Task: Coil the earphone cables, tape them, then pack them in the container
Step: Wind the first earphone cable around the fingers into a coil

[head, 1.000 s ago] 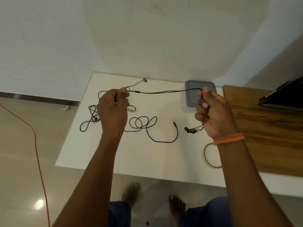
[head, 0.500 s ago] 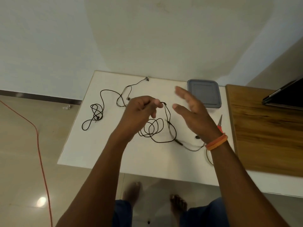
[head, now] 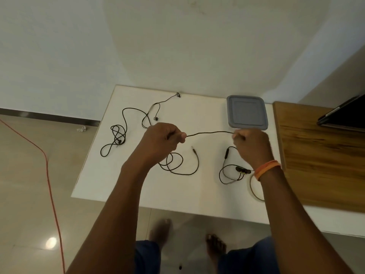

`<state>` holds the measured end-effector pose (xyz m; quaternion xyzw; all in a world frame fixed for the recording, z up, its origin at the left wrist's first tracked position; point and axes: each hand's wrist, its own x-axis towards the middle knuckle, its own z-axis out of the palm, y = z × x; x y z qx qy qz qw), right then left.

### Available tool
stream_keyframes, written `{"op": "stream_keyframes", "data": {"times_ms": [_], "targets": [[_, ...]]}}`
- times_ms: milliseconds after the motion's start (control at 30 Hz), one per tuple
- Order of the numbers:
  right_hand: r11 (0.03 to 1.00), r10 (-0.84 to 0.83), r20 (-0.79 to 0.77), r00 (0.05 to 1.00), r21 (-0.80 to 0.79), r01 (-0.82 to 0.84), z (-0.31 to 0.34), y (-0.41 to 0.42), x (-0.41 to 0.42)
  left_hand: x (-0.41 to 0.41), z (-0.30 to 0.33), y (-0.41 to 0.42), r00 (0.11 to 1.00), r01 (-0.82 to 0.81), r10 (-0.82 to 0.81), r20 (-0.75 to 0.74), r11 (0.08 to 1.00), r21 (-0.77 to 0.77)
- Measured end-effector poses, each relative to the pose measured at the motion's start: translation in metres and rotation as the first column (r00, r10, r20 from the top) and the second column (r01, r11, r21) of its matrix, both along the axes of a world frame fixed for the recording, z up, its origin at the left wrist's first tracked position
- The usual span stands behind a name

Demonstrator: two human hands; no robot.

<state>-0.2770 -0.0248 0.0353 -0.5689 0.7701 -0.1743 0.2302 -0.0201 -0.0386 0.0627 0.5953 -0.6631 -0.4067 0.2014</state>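
Orange wristbands (head: 267, 169) on R wrist, blue trousers (head: 147, 256), bare feet.

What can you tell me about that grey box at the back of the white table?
The grey container is a shallow, square box with rounded corners, apparently plastic. Its matching grey lid is on, with a raised rim around a flat sunken centre. It sits flat near the far right corner of the white table, close to the wooden surface. Nothing rests on it. The right hand is raised in front of its near edge; whether they touch cannot be told.
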Motion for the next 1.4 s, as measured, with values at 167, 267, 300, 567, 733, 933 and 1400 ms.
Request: {"op": "stream_keyframes", "data": {"times_ms": [167,267,300,567,733,933,1400], "targets": [[0.915,0.395,0.399,0.828,-0.086,-0.395,0.025,0.004,0.051,-0.013,0.007,0.003,0.995,0.035,-0.038,-0.094,0.999,-0.029],[0.868,0.494,0.317,0.810,-0.238,-0.437,0.025,0.008,0.067,-0.014,0.006,0.002,0.994,0.050,-0.053,-0.093,0.998,-0.039],[0.864,0.491,0.259,0.832,-0.268,-0.427,0.023,0.007,0.066,-0.013,0.006,0.002,0.995,0.050,-0.052,-0.088,0.998,-0.023],[0.976,0.110,0.035,0.993,-0.195,-0.101,0.008,-0.001,0.019,-0.003,0.003,0.000,0.997,0.059,-0.060,0.045,0.998,0.035],[0.882,0.468,0.233,0.852,-0.059,-0.468,0.015,0.004,0.049,-0.017,0.005,0.005,0.993,0.113,-0.113,0.028,0.994,0.001],[0.829,0.539,0.192,0.820,-0.290,-0.477,0.020,0.004,0.061,-0.014,0.005,0.003,0.994,0.109,-0.108,0.031,0.994,-0.012],[0.924,0.360,0.169,0.918,-0.205,-0.324,0.012,0.002,0.041,-0.010,0.001,0.004,1.000,-0.005,0.006,-0.018,0.999,0.034]]}}
